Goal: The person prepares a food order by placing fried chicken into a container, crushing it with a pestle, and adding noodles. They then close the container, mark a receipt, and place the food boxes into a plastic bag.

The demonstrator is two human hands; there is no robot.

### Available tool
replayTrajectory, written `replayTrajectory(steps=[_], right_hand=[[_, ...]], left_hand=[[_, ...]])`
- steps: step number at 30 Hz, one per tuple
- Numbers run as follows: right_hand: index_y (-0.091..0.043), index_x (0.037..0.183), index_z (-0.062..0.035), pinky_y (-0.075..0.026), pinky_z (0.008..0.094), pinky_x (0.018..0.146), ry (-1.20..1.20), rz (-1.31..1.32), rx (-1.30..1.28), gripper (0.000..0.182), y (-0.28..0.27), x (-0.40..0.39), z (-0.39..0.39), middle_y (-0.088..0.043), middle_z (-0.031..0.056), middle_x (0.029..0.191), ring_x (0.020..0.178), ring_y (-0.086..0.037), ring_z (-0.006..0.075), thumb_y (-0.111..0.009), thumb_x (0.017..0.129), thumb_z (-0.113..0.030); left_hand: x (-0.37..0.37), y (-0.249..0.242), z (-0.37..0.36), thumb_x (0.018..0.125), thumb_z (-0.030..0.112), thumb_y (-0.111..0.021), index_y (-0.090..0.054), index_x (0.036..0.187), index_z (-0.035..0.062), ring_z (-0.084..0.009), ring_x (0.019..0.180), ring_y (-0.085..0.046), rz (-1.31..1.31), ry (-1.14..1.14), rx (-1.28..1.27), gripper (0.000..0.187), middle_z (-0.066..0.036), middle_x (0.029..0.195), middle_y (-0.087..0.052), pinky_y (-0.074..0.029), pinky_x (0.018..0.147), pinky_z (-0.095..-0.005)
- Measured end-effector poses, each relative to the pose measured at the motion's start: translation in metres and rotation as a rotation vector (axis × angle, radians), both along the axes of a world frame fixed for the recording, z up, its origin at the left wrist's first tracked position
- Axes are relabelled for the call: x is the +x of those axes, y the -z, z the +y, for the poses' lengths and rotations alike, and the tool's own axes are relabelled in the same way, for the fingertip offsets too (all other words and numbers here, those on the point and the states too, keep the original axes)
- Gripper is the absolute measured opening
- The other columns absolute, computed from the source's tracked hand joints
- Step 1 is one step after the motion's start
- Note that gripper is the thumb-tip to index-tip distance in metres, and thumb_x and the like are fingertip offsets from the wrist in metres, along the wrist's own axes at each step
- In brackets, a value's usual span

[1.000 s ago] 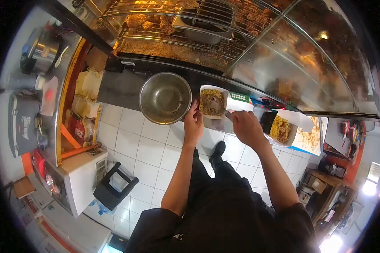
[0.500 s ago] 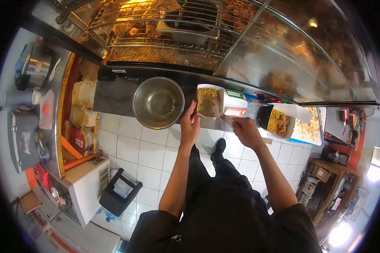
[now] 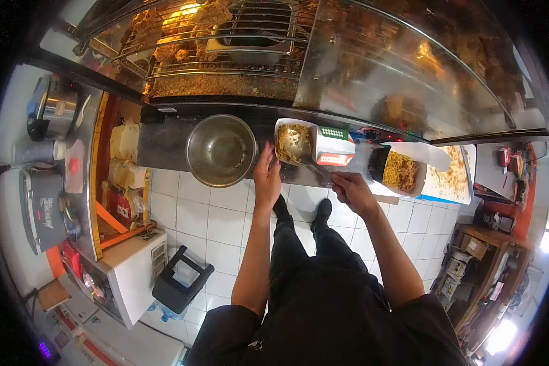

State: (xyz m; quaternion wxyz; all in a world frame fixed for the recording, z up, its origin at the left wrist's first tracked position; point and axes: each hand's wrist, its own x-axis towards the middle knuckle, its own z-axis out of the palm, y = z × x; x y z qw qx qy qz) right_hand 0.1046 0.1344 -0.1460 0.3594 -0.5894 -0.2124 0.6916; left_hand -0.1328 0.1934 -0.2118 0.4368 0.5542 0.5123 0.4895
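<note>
A white takeaway box with green and red print on its lid stands open on the dark counter. Noodles, yellow and brown, fill its left part. My right hand is closed around the handle of a spoon, whose bowl rests on the noodles. Along the left side of the box lies my left hand, its fingers stretched out and seemingly touching the wall. Left of that hand sits a steel mixing bowl with some residue inside.
To the right is a second box of noodles beside a tray of brown crumbs. A glass display case with wire racks of fried food runs behind the counter. A black stool stands on the tiled floor.
The spoon now lies further over the noodles, which look browner on top. My left fingers have straightened along the box. The whole view has shifted slightly.
</note>
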Motion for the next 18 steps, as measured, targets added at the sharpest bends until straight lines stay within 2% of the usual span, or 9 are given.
replayTrajectory(steps=[3, 9, 12, 15, 16, 18], right_hand=[[-0.063, 0.090, -0.0024, -0.027, 0.0212, 0.044, -0.087, -0.153, 0.128, 0.019, -0.016, 0.006, 0.000, -0.049, -0.0027, 0.066, 0.051, -0.037, 0.0035, -0.056, 0.101, -0.015], [-0.064, 0.089, -0.0032, -0.026, 0.0208, 0.046, 0.060, 0.091, -0.011, 0.018, -0.010, 0.020, -0.003, -0.052, -0.0034, 0.067, 0.051, -0.036, 0.0037, -0.056, 0.101, -0.014], [-0.066, 0.089, -0.0015, -0.032, 0.0249, 0.047, -0.029, -0.096, 0.037, 0.018, -0.015, 0.025, -0.003, -0.053, -0.0006, 0.064, 0.052, -0.039, 0.0058, -0.058, 0.099, -0.015], [-0.066, 0.090, 0.0002, -0.039, 0.0327, 0.050, -0.343, -0.767, 0.385, 0.017, -0.033, 0.025, 0.003, -0.056, 0.0085, 0.061, 0.049, -0.048, 0.0170, -0.061, 0.095, -0.015], [-0.065, 0.090, 0.0009, -0.046, 0.0427, 0.055, -0.383, -0.943, 0.439, 0.014, -0.046, 0.016, 0.007, -0.061, 0.0193, 0.066, 0.057, -0.061, 0.0327, -0.060, 0.092, -0.013], [-0.065, 0.088, 0.0006, -0.049, 0.0467, 0.059, -0.407, -1.112, 0.553, 0.014, -0.052, 0.002, 0.015, -0.063, 0.0225, 0.071, 0.065, -0.063, 0.0389, -0.059, 0.091, -0.011]], left_hand=[[0.001, 0.001, -0.001, 0.100, 0.024, -0.055, -0.055, 0.136, -0.0010, -0.0276, 0.126, -0.056, -0.003, -0.007, -0.008, 0.044, -0.017, 0.139, -0.057, -0.045, 0.104, -0.0379], [0.002, 0.003, 0.000, 0.100, 0.024, -0.055, -0.055, 0.136, -0.0007, -0.0276, 0.126, -0.055, -0.012, -0.014, -0.026, 0.044, -0.017, 0.139, -0.057, -0.044, 0.104, -0.0380], [0.001, 0.006, 0.000, 0.100, 0.023, -0.055, -0.054, 0.136, -0.0005, -0.0275, 0.126, -0.055, -0.017, -0.020, -0.031, 0.044, -0.016, 0.139, -0.057, -0.044, 0.104, -0.0380], [0.001, 0.008, 0.002, 0.099, 0.023, -0.055, -0.054, 0.137, -0.0004, -0.0275, 0.126, -0.055, -0.023, -0.025, -0.037, 0.044, -0.016, 0.139, -0.057, -0.044, 0.105, -0.0381], [0.001, 0.009, 0.002, 0.099, 0.023, -0.055, -0.054, 0.137, -0.0003, -0.0275, 0.126, -0.055, -0.027, -0.027, -0.040, 0.044, -0.016, 0.139, -0.057, -0.044, 0.105, -0.0381], [0.001, 0.009, 0.004, 0.099, 0.023, -0.055, -0.054, 0.137, -0.0002, -0.0275, 0.126, -0.055, -0.032, -0.029, -0.043, 0.044, -0.016, 0.139, -0.057, -0.044, 0.105, -0.0381]])
